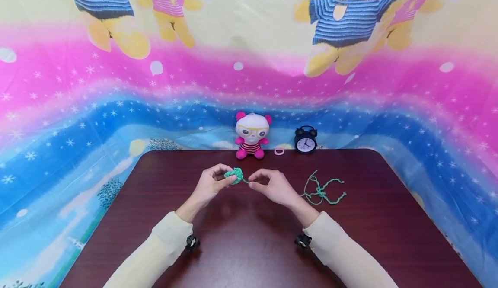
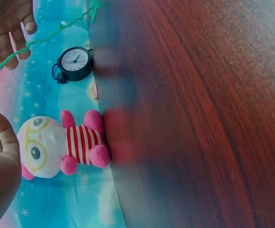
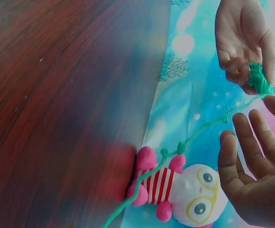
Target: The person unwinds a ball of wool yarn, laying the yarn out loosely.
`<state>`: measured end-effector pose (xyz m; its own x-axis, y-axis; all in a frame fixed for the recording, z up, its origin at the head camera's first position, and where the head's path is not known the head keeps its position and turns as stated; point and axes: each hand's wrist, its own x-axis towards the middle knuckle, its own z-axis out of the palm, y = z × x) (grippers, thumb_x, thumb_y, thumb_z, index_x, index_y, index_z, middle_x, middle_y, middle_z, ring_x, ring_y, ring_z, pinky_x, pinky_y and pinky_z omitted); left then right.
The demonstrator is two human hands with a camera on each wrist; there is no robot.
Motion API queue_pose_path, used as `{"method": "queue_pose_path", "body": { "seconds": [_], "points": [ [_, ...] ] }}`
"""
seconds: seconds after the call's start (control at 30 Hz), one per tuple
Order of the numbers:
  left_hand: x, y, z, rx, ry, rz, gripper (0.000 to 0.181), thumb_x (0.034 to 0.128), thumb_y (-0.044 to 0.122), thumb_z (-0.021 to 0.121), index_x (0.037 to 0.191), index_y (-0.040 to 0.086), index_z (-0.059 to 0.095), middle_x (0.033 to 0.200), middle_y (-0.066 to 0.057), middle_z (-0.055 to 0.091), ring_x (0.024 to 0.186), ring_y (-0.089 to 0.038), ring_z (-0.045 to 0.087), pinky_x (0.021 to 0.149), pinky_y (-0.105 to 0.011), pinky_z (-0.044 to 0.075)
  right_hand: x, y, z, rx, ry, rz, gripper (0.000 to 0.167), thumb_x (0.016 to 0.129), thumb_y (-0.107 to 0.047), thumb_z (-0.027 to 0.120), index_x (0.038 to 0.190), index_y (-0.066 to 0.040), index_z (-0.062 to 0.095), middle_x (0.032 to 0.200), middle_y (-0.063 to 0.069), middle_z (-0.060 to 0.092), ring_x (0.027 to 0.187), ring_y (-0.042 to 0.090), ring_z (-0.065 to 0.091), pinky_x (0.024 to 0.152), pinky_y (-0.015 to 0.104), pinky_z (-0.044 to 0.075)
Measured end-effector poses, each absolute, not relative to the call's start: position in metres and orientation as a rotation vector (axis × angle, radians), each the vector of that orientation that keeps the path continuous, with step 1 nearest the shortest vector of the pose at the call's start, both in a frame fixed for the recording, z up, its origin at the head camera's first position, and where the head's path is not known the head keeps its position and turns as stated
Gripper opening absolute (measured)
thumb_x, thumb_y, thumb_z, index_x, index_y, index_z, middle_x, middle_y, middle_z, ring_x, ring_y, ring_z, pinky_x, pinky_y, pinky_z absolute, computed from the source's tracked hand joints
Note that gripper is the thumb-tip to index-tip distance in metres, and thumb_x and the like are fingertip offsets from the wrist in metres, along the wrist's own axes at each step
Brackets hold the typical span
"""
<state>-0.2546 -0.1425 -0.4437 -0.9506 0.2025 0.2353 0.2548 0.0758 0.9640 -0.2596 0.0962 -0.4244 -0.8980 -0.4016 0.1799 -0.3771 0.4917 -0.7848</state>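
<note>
Between thumb and fingers, the left hand (image 1: 210,185) pinches a small green yarn bundle (image 1: 236,175); the right wrist view shows this bundle (image 3: 260,80) in the left hand (image 3: 244,42) too. Just to its right, the right hand (image 1: 274,187) pinches the green strand coming off the bundle, thumb and index finger together. In the right wrist view the right hand's (image 3: 256,166) other fingers are spread and loosely bent. The strand (image 3: 206,124) runs knotted from the bundle past the hand. More green yarn (image 1: 320,191) lies in loose loops on the table, right of the right hand.
A pink and white panda plush (image 1: 250,136) sits at the back edge of the dark table (image 1: 241,244). Beside it are a small pink ring (image 1: 279,152) and a black alarm clock (image 1: 305,141). A patterned cloth (image 1: 249,80) hangs behind and around the table.
</note>
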Motion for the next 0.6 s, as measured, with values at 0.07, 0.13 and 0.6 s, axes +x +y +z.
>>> {"method": "queue_pose_path", "body": {
  "seconds": [0.07,0.13,0.6],
  "points": [
    [-0.254,-0.142,-0.443,-0.486,-2.283,-2.046,0.024,0.0910,0.014,0.073,0.109,0.000,0.066,0.095,0.000,0.068,0.072,-0.012,0.064,0.073,-0.036,0.060,-0.260,0.093,-0.424,-0.715,2.692,-1.397,0.016,0.089,-0.028,0.075,0.103,-0.022,0.075,0.096,-0.008,0.074,0.091,0.011,0.067,0.085,0.035,0.056],
    [-0.254,-0.142,-0.443,-0.486,-2.292,-2.039,0.024,0.0911,0.014,0.073,0.109,0.000,0.066,0.095,0.001,0.067,0.072,-0.013,0.065,0.074,-0.038,0.060,-0.260,0.090,-0.425,-0.727,2.693,-1.387,0.017,0.089,-0.029,0.075,0.105,-0.022,0.075,0.098,-0.007,0.074,0.092,0.010,0.067,0.087,0.038,0.057],
    [-0.254,-0.142,-0.446,-0.504,-2.254,-2.112,0.027,0.0901,0.013,0.074,0.107,-0.005,0.063,0.095,0.001,0.068,0.074,-0.010,0.067,0.074,-0.033,0.061,-0.257,0.086,-0.425,-0.715,2.762,-1.325,0.004,0.091,-0.031,0.073,0.091,-0.028,0.076,0.087,-0.012,0.072,0.083,0.009,0.060,0.075,0.031,0.050]
  ]
}}
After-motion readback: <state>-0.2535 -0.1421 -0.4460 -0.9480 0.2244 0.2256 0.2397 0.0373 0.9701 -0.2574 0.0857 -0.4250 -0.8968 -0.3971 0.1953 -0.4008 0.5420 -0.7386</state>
